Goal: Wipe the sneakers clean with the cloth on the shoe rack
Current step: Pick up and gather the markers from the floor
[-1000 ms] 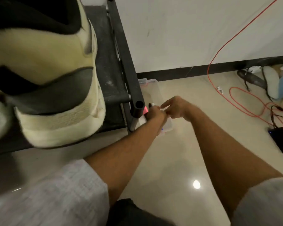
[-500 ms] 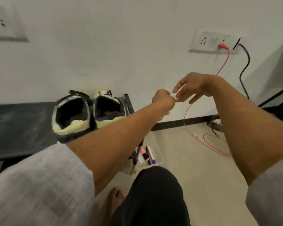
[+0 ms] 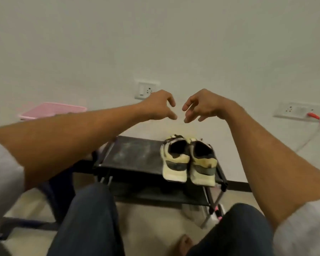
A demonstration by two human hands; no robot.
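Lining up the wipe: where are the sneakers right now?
Head view: the sneakers sit side by side at the right end of the shoe rack, heels toward camera.

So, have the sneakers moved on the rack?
No. The sneakers sit side by side at the right end of the rack, as before.

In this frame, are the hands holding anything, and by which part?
Nothing is held: left hand and right hand are empty, fingers loosely curled; sneakers untouched on the rack.

the lone head view looks forward and down over the knees (image 3: 92, 209) at the nearby shoe rack (image 3: 133, 156) and wall (image 3: 155, 43).
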